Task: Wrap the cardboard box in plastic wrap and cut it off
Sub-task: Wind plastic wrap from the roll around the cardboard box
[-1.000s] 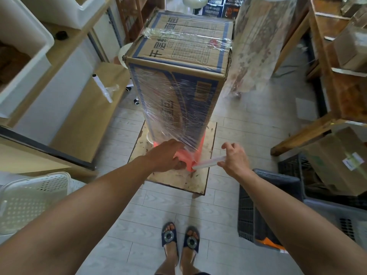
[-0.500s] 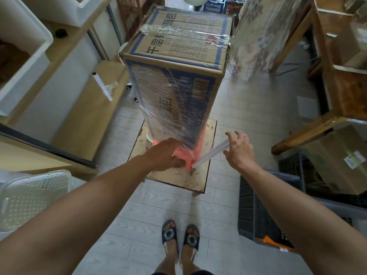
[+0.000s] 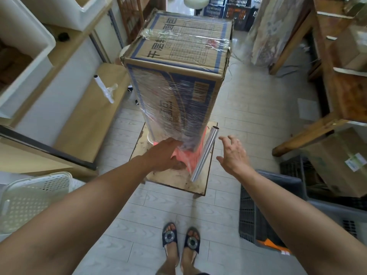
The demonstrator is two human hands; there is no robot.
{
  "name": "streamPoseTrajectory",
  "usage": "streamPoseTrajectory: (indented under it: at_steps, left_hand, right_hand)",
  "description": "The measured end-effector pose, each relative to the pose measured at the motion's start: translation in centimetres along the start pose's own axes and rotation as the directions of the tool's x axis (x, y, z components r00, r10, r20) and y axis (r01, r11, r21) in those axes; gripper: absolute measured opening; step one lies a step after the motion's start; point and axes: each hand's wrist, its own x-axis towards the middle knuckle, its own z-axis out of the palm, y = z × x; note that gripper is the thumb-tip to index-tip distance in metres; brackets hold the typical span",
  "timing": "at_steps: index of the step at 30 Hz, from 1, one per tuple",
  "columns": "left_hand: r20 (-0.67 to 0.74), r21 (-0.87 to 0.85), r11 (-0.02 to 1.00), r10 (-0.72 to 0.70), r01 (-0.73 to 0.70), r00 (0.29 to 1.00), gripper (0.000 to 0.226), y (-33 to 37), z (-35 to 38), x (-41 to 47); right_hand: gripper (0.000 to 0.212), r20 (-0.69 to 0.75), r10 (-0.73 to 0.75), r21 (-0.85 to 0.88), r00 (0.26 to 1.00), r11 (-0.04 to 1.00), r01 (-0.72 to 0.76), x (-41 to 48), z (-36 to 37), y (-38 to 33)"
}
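Cardboard box (image 3: 184, 46) stands tall and upright in front of me, its foot on an orange base (image 3: 187, 158) that sits on a low wooden platform (image 3: 174, 180). Plastic wrap (image 3: 168, 108) is wound round its lower body, and a narrower band crosses the top face.

My left hand (image 3: 164, 155) lies against the bottom of the near face. Its fingers are stretched out fairly straight and press the film onto the box where it meets the orange base; they are not curled round anything.

The roll (image 3: 204, 153) hangs tilted just beside the box's lower right corner, its upper end leaning away from me. It lies between the box and my right hand (image 3: 233, 155). That hand is wide open with the fingers spread, close to the roll but apart from it, holding nothing.

On the shelf at my upper left a white tub (image 3: 39, 36) holds something brown that I cannot make out. Lower left is a white perforated basket (image 3: 33, 199); I cannot tell what is in it. A spare roll (image 3: 103, 88) lies on the shelf board (image 3: 85, 124) left of the box. At my right stands a dark crate (image 3: 250, 215), and behind it a labelled carton (image 3: 337, 161) rests among more crates; whether it sits inside one I cannot tell.
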Motion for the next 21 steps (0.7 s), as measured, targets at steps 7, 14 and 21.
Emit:
streamPoseTrajectory:
  at_steps: [7,14,21]
  left_hand:
    - [0.006,0.017,1.000,0.005,-0.005,1.000,0.062,0.2,-0.3,-0.3]
    - [-0.011,-0.020,0.999,-0.028,0.028,1.000,0.069,0.8,-1.4,-1.5]
    - [-0.149,0.082,0.997,-0.001,0.014,0.989,0.061,1.3,-6.4,-5.5]
  right_hand:
    - [0.076,0.041,-0.079,-0.030,0.996,0.996,0.080,-0.5,0.6,-0.9]
    - [0.074,0.049,-0.286,0.038,0.957,0.958,0.284,-1.9,-0.4,-3.3]
    - [0.069,0.008,-0.479,0.090,0.878,0.874,0.477,-3.9,-6.5,-10.0]
